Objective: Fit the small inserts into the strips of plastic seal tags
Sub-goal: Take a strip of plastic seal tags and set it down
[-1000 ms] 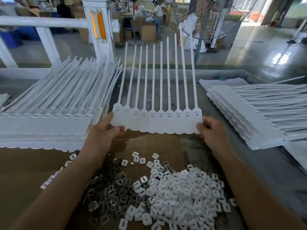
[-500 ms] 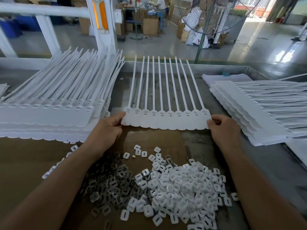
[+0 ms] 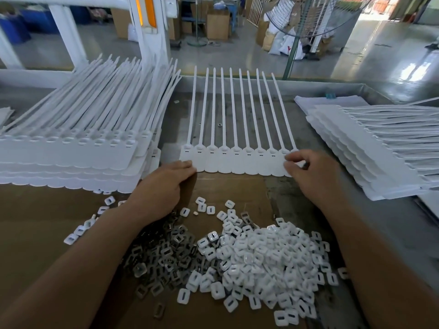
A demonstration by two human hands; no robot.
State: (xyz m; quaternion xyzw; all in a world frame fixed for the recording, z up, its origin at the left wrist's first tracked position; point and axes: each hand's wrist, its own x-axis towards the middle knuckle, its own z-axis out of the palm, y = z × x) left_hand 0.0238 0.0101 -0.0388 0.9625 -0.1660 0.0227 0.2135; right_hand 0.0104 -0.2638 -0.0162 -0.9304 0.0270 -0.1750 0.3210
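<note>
Workshop floor beyond a metal table
Brown cardboard sheet covers its near part; farther off stand a white frame, cardboard boxes and a fan.

The person's two forearms are bare as far up as they show, and the left hand and right hand are bare too.
</note>
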